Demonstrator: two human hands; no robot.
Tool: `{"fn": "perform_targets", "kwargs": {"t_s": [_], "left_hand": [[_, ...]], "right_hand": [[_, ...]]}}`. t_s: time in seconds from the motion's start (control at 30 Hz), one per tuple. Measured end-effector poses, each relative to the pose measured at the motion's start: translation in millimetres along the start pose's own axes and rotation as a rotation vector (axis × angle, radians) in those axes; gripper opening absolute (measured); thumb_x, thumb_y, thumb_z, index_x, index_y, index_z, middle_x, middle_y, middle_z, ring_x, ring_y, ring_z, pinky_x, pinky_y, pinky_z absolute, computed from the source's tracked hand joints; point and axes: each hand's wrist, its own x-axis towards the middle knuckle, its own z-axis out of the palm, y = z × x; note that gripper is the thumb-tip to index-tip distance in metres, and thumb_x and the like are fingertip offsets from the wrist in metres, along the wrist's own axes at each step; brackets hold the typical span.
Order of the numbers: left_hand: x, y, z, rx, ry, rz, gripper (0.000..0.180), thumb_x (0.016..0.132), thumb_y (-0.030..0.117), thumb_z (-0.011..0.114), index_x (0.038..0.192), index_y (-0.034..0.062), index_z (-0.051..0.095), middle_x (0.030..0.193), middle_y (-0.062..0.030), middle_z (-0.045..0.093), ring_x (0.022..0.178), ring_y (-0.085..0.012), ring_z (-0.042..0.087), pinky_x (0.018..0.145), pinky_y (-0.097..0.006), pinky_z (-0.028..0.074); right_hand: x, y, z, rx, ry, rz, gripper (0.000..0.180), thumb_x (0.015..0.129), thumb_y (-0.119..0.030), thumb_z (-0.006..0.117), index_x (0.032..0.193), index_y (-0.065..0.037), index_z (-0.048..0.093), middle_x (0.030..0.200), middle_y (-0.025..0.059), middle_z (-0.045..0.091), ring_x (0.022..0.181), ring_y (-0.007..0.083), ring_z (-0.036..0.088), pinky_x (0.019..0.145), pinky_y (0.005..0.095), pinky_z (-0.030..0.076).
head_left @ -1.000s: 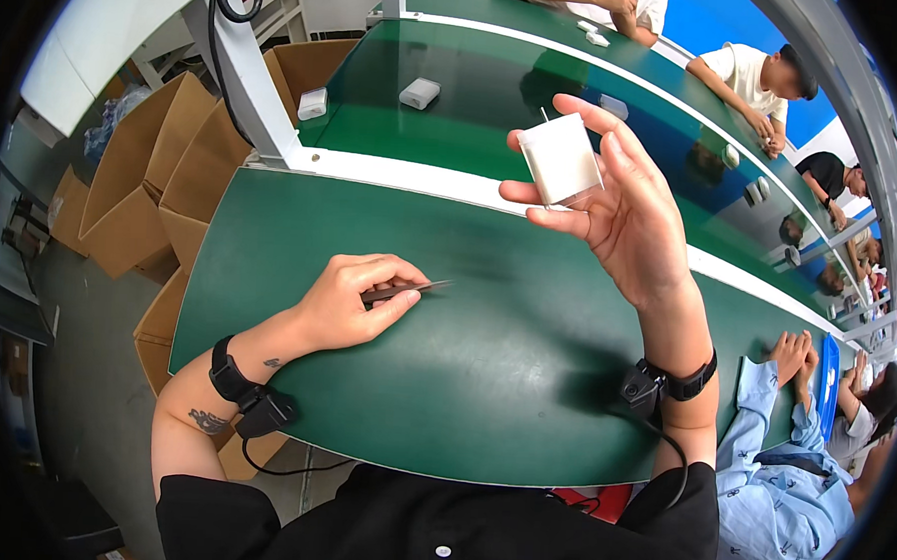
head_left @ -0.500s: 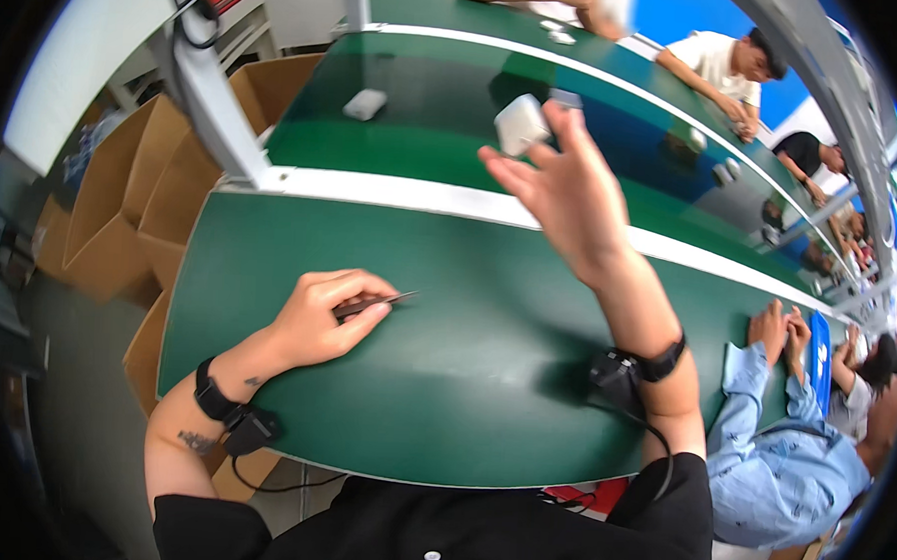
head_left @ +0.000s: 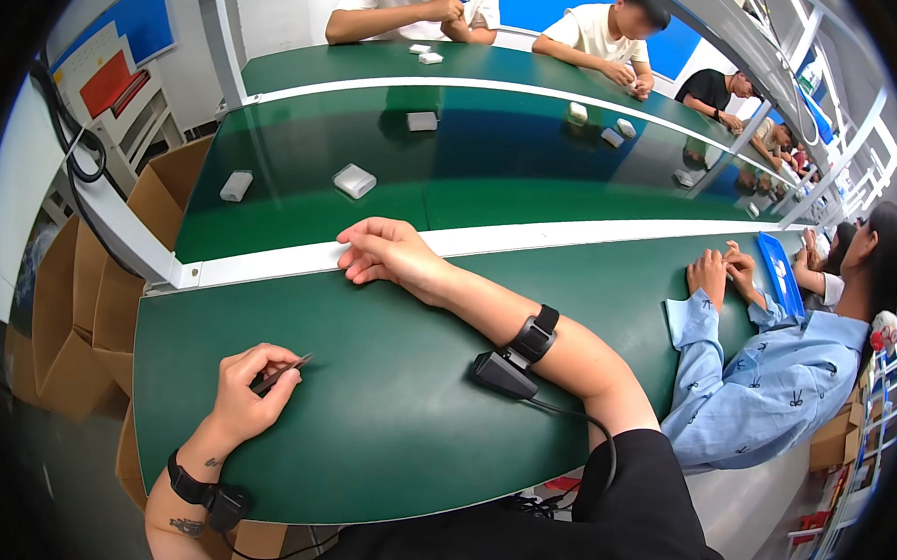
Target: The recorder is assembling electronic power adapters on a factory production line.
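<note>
My left hand is closed around dark, thin-tipped tweezers, held above the left part of the green work table. The tips point up and to the right. My right hand reaches over the table to the white rail; its fingers are loosely bent and apart, with nothing in them. Beyond that rail, a white box-shaped case lies on the dark green conveyor belt, closest to my right fingers but not touched. A second white case rests further left.
More small white cases lie on the belt. People work along the far side. On my right, a person in a blue shirt sits by a blue tray. Cardboard boxes stand at the left, beside a grey post.
My right hand has drawn back from beside a white case over the belt to the near rail. The view has swung right. My left hand still holds the tweezers.
</note>
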Motion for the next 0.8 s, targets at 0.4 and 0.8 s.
{"fn": "perform_targets", "kwargs": {"t_s": [0.4,0.8], "left_hand": [[-9,-13,-1,-0.265,0.089,-0.186,0.005,0.086,-0.003,0.056,0.088,-0.0005,0.053,0.072,0.0009,0.054,0.058,-0.0016,0.044,0.053,-0.018,0.037],[-3,-3,-3,-0.554,0.237,-0.200,0.009,0.089,0.003,0.051,0.097,0.0023,0.048,0.081,-0.0075,0.057,0.063,-0.0097,0.050,0.059,-0.022,0.042]], "right_hand": [[1,5,-4,0.021,-0.055,-0.039,0.020,0.095,-0.012,0.049,0.110,0.001,0.052,0.085,0.0085,0.062,0.068,0.0115,0.061,0.063,0.0236,0.053],[-1,4,-6,-0.043,-0.095,-0.031,0.018,0.098,-0.016,0.050,0.106,-0.001,0.055,0.086,0.0063,0.062,0.071,0.0096,0.062,0.065,0.0220,0.052]]}}
